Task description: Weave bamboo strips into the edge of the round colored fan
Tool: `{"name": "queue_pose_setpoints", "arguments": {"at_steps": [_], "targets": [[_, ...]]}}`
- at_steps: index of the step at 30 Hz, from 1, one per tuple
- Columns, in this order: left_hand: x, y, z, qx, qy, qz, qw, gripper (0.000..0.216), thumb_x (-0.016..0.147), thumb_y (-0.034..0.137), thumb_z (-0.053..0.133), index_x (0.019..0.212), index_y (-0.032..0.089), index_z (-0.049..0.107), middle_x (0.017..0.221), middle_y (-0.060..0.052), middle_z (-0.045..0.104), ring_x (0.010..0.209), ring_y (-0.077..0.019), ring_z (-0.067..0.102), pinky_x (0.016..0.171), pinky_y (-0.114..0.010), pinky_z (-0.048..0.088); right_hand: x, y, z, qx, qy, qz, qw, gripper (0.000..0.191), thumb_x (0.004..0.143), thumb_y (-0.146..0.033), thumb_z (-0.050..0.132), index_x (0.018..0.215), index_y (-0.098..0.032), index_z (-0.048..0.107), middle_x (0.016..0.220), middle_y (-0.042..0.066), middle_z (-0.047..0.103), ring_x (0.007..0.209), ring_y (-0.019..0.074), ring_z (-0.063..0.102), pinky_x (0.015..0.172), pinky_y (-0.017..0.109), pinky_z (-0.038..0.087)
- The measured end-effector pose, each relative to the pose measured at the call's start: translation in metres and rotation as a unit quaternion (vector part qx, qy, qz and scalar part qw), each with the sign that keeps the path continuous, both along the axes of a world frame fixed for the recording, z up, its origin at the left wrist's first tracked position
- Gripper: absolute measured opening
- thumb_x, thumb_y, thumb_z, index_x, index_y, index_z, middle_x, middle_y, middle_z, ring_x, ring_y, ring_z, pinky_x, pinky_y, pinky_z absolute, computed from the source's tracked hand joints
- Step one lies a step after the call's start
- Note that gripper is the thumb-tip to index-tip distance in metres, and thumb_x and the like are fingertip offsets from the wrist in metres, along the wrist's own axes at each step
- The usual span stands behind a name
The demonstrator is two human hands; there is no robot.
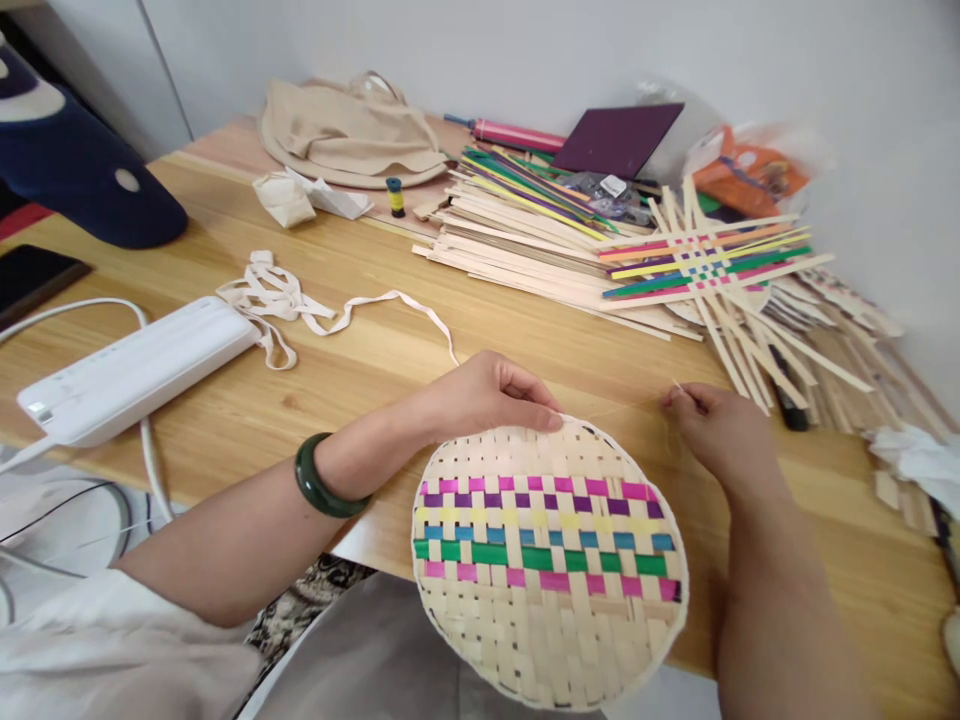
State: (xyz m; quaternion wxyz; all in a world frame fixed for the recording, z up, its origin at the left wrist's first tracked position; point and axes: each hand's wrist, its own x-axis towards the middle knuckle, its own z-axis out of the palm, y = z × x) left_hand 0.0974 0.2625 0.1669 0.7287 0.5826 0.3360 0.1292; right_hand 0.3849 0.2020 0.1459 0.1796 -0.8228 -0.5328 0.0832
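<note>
A round woven bamboo fan panel (551, 620), with pink, purple, yellow, blue and green bands and white tape along its rim, tilts over the table's front edge. My left hand (487, 395) grips its upper rim, thumb on the near face and fingers behind. To the right, my right hand (709, 415) is closed in a pinch on a sewing needle (677, 384), of which only a thin tip shows. A fine thread (630, 405) runs from the panel's top edge to that hand. White cotton tape (397, 297) trails from behind my left hand to a loose heap.
Bamboo strips (510, 255) lie at the back, with a partly woven piece (701, 262) over them. A yellow thread spool (395, 197), a beige cloth bag (345, 130), a white power strip (142, 370) and a phone (34, 280) are around the table (360, 390).
</note>
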Motion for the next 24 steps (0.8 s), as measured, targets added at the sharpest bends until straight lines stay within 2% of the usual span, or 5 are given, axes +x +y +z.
{"name": "queue_pose_setpoints", "arguments": {"at_steps": [5,8,13,17,24], "targets": [[0.001,0.000,-0.003,-0.002,0.006,-0.004,1.000,0.016,0.072,0.030,0.072,0.080,0.017,0.073,0.072,-0.001,0.070,0.058,-0.0083,0.059,0.051,-0.017,0.044,-0.015,-0.003,0.008,0.157,0.104,0.019,0.982,0.034,0.086,-0.043,0.047,0.101,-0.021,0.068,0.114,0.010,0.061,0.094,0.0234,0.059,0.064,0.034,0.049],[0.002,0.000,-0.007,0.004,0.011,-0.008,1.000,0.016,0.071,0.031,0.071,0.081,0.018,0.073,0.072,-0.001,0.070,0.058,-0.0079,0.059,0.052,-0.017,0.044,-0.025,-0.005,0.016,0.249,0.241,-0.032,0.937,0.032,0.084,-0.041,0.056,0.109,-0.022,0.065,0.089,0.007,0.065,0.063,0.0156,0.057,0.051,0.029,0.043],[0.004,-0.001,-0.007,-0.005,0.036,-0.001,0.999,0.020,0.069,0.034,0.072,0.080,0.017,0.073,0.071,-0.002,0.069,0.057,-0.0082,0.058,0.051,-0.018,0.042,-0.039,-0.003,0.018,0.067,0.484,-0.043,0.871,0.031,0.066,-0.041,0.073,0.086,-0.019,0.063,0.060,-0.001,0.055,0.042,0.0075,0.040,0.037,0.021,0.025],[0.005,-0.001,-0.005,-0.013,0.049,0.005,0.999,0.020,0.070,0.033,0.072,0.081,0.016,0.073,0.070,-0.002,0.069,0.057,-0.0084,0.057,0.051,-0.018,0.042,-0.052,-0.006,0.018,-0.060,0.563,0.028,0.824,0.032,0.070,-0.037,0.073,0.093,-0.020,0.062,0.071,0.001,0.062,0.050,0.0100,0.051,0.039,0.020,0.036],[0.005,0.001,-0.007,0.006,0.072,0.011,0.997,0.020,0.072,0.032,0.069,0.081,0.014,0.072,0.067,-0.001,0.066,0.053,-0.0066,0.053,0.047,-0.017,0.038,-0.052,-0.016,0.024,-0.018,0.470,0.158,0.868,0.017,0.084,-0.038,0.063,0.085,-0.023,0.070,0.103,0.007,0.069,0.101,0.0219,0.063,0.082,0.033,0.054]]}}
